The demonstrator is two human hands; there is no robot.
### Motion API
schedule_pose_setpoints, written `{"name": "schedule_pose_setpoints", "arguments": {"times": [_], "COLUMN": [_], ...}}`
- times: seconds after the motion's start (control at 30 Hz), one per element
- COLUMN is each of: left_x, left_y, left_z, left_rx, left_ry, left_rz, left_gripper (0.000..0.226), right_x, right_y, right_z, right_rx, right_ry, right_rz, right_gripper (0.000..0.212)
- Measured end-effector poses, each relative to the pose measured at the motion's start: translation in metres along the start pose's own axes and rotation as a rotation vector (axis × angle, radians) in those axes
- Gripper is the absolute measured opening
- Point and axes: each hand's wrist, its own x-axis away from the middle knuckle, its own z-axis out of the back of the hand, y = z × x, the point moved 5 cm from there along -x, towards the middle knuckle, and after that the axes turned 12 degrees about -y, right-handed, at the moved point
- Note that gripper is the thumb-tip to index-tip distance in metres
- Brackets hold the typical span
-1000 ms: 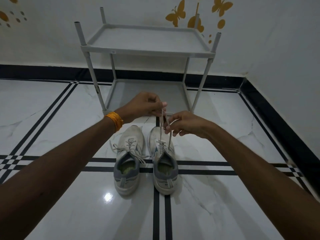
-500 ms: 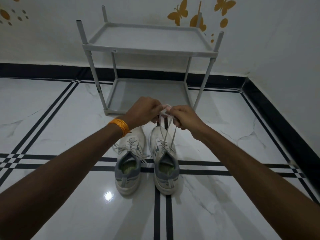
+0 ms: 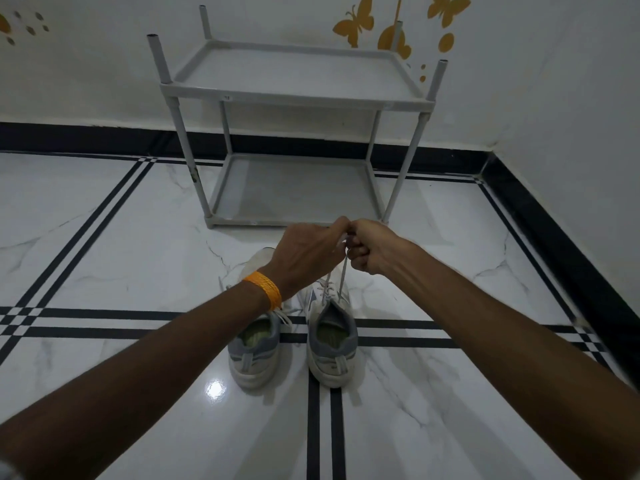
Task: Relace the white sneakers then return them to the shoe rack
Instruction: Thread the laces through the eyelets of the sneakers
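Note:
Two white sneakers with grey heels stand side by side on the floor, toes pointing away from me. The left sneaker (image 3: 254,355) is partly hidden by my left forearm. From the right sneaker (image 3: 331,344) the lace (image 3: 341,277) runs up taut to my hands. My left hand (image 3: 308,252) and my right hand (image 3: 372,245) touch each other above the right sneaker's toe, both pinching the lace ends. The grey two-shelf shoe rack (image 3: 294,95) stands just beyond, both shelves bare.
The rack stands against a white wall with orange butterfly stickers (image 3: 355,24). A second wall with a black skirting (image 3: 554,216) runs along the right. The floor is glossy white marble with black stripes (image 3: 322,427).
My two hands have come together until they touch, pulling the right sneaker's lace ends up into one taut bunch. The sneakers have stayed where they were.

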Motion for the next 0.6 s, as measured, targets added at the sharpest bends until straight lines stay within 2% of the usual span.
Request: {"name": "schedule_pose_setpoints", "arguments": {"times": [0.07, 0.17, 0.23, 0.3, 0.33, 0.4, 0.43, 0.5, 0.6], "left_x": [0.001, 0.003, 0.002, -0.004, -0.005, -0.002, -0.001, -0.001, -0.001], "left_y": [0.004, 0.002, 0.004, 0.000, -0.007, -0.019, -0.019, -0.024, -0.029], "left_z": [-0.001, -0.003, -0.002, -0.002, -0.005, -0.022, -0.024, -0.022, -0.023], "left_rx": [-0.063, -0.169, -0.136, 0.125, 0.408, 1.131, 1.373, 1.550, 1.572], "left_ry": [0.017, 0.023, -0.010, -0.138, -0.234, -0.451, -0.508, -0.510, -0.431], "left_rz": [-0.066, -0.189, -0.158, 0.115, 0.313, 0.669, 0.772, 0.846, 0.899], "left_gripper": [0.010, 0.013, 0.012, 0.009, 0.014, 0.016, 0.013, 0.011, 0.012], "right_x": [0.000, 0.001, 0.001, 0.001, 0.002, 0.002, 0.003, 0.007, 0.015], "right_y": [0.002, 0.006, 0.006, 0.000, -0.004, -0.011, -0.012, -0.017, -0.021], "right_z": [0.002, 0.003, 0.005, 0.010, 0.014, 0.021, 0.023, 0.019, 0.011], "right_rx": [0.011, 0.053, 0.128, 0.257, 0.320, 0.412, 0.459, 0.594, 0.705], "right_ry": [0.004, -0.032, -0.042, 0.019, 0.064, 0.094, 0.081, 0.037, -0.052], "right_rz": [-0.017, -0.060, -0.050, 0.037, 0.100, 0.195, 0.228, 0.309, 0.429], "right_gripper": [0.045, 0.040, 0.036, 0.026, 0.028, 0.035, 0.036, 0.040, 0.049]}}
